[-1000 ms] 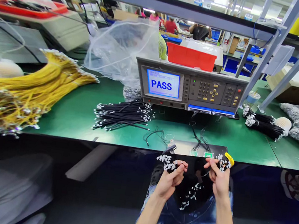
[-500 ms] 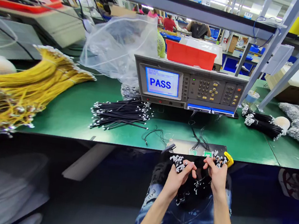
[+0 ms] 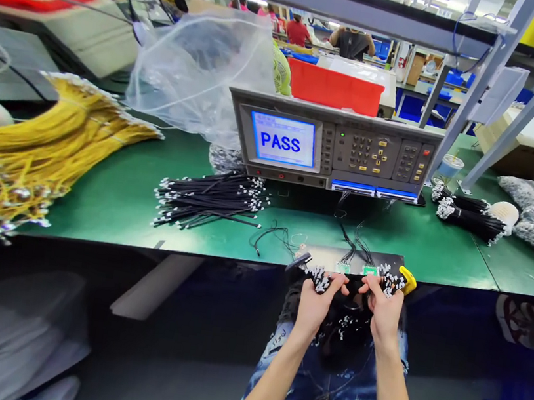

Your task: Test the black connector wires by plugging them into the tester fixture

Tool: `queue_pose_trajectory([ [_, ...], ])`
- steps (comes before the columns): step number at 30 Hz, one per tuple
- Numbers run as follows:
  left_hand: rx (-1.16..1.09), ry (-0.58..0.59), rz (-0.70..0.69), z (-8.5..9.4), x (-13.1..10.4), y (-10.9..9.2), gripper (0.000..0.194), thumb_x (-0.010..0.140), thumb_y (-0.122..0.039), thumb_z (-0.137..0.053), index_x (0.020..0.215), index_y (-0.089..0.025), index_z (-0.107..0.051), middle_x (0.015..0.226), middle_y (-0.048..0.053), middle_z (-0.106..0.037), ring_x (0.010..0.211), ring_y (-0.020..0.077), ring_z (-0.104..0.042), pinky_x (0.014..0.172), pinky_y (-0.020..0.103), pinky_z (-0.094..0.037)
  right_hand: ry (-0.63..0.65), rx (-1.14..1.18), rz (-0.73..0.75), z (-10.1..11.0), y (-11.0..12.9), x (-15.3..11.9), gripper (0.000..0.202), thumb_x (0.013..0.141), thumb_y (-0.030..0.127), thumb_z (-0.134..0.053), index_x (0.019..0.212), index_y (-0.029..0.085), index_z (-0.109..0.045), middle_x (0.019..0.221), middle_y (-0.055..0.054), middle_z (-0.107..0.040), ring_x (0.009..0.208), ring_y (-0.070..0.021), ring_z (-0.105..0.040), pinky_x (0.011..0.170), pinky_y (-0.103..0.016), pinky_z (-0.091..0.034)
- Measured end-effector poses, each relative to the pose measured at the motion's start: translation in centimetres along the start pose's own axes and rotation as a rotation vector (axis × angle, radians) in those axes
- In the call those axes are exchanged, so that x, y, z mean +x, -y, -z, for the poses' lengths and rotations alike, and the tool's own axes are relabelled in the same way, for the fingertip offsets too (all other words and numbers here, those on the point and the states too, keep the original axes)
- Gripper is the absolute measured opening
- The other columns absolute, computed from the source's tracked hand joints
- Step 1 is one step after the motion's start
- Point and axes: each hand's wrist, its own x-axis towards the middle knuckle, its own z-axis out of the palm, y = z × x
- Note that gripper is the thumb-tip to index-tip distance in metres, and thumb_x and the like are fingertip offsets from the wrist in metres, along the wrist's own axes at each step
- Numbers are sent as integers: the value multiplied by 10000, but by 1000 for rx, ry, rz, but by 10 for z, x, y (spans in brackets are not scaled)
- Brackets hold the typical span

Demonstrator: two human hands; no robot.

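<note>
My left hand (image 3: 316, 303) is closed around a bunch of thin black cables, whose white connectors (image 3: 318, 278) stick out above the fist. Closed in the same way, my right hand (image 3: 385, 309) grips black cables with white connectors (image 3: 391, 280) fanning out at the top. Both hands are at the table's front edge, just below two small green circuit boards (image 3: 343, 268) wired to the tester (image 3: 328, 149). The tester's screen reads PASS. More white connectors (image 3: 343, 326) lie over my lap between the forearms. The exact fingertip contact with single plugs is too small to make out.
A pile of black cables (image 3: 210, 199) lies left of the boards, with a large yellow cable bundle (image 3: 87, 135) farther left. A yellow-handled clamp (image 3: 406, 280) sits at the right of the fixture plate. Tied black bundles (image 3: 473, 219) rest at right. A red bin (image 3: 335, 87) stands behind the tester.
Both hands, still holding the cables, have risen a little closer to the table edge and the green boards. The head view has shifted slightly. The screen reads PASS in both frames.
</note>
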Motion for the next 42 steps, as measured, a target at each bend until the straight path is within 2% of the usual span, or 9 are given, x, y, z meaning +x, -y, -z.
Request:
queue_pose_trajectory([
  [5,1,-73,-51,-5,0,0,287,769,-374,-756,548,-204,-688,591,43,-715,714,229,-711,816,347,-554,40,-4,-10,2,1,1,373,648,491,-869,667,147,-725,510,-26,-651,365,-48,-287,370,-212,-178],
  [10,-25,-126,-22,-10,0,5,276,757,-429,-779,617,-201,-710,584,47,-711,679,243,-713,600,303,-533,49,-16,12,4,-3,0,352,693,471,-855,701,140,-737,538,-38,-665,375,-51,-293,369,-218,-175],
  [18,-50,-124,11,-10,1,8,288,750,-451,-786,653,-188,-719,611,48,-711,550,178,-624,453,252,-401,79,-35,-29,10,-9,5,400,687,511,-861,746,132,-750,569,-47,-685,376,-57,-310,369,-223,-184],
  [26,-184,108,158,4,-1,-9,412,647,-515,-861,642,-144,-681,499,-27,-564,363,21,-286,390,201,-152,291,-70,-106,14,-1,3,562,718,694,-799,632,161,-646,432,7,-572,335,-44,-267,355,-204,-160],
  [31,-236,259,220,12,-7,-12,489,643,-518,-893,911,-152,-710,591,-79,-507,376,-11,-193,394,190,-127,288,-4,-38,23,11,-3,546,763,682,-791,620,209,-560,404,83,-398,436,-139,-546,463,-240,-451],
  [33,-229,317,227,14,-10,-11,510,665,-512,-886,990,-169,-695,606,-96,-477,386,-5,-203,400,187,-142,301,12,-42,26,15,-7,531,812,677,-754,659,208,-559,444,104,-353,396,-113,-499,432,-224,-403],
  [36,-180,381,195,13,-14,-11,521,700,-480,-877,1079,-179,-684,616,-97,-486,420,23,-284,422,189,-214,345,-43,-21,25,18,-12,495,825,652,-756,707,197,-599,486,118,-314,366,-49,-279,386,-203,-236],
  [39,-111,405,136,9,-19,-16,522,681,-403,-903,1101,-169,-700,642,-66,-566,529,81,-469,522,208,-384,351,-176,84,19,16,-17,423,741,561,-861,725,182,-674,518,89,-390,450,-65,-301,424,-220,-273],
  [42,-83,415,102,8,-22,-23,526,623,-348,-942,1069,-176,-722,819,11,-708,799,186,-661,770,287,-527,367,-222,78,13,10,-22,373,698,501,-901,744,173,-729,519,78,-433,467,-77,-341,444,-231,-326],
])
